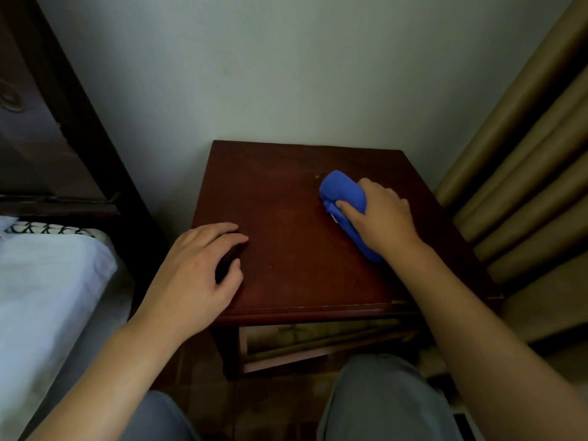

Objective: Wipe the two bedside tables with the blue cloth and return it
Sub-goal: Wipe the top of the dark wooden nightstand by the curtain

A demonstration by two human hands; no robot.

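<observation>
Centrally, a square bedside table of dark reddish-brown polished wood [286, 211] is seen from above, set against a pale wall [254, 74]. On the right half of its top a bright blue cloth, bunched into an elongated roll [345, 194], is pressed down. Its long axis is laid diagonally: the rounded far end is pointed toward the wall and slightly leftward, while the near end is directed toward the table's front right and is hidden under the wrist. The roll is gripped by the right hand [381, 214], with the thumb curled over its near side and the palm laid across its top. The left hand [200, 268] is rested on the table's left front edge, fingers loosely bent and spread; nothing is held in it. Beige pleated curtains [525, 186] are hung just to the right of the table. A bed with a white sheet [47, 281] and a dark wooden headboard [47, 122] is placed to the left.
</observation>
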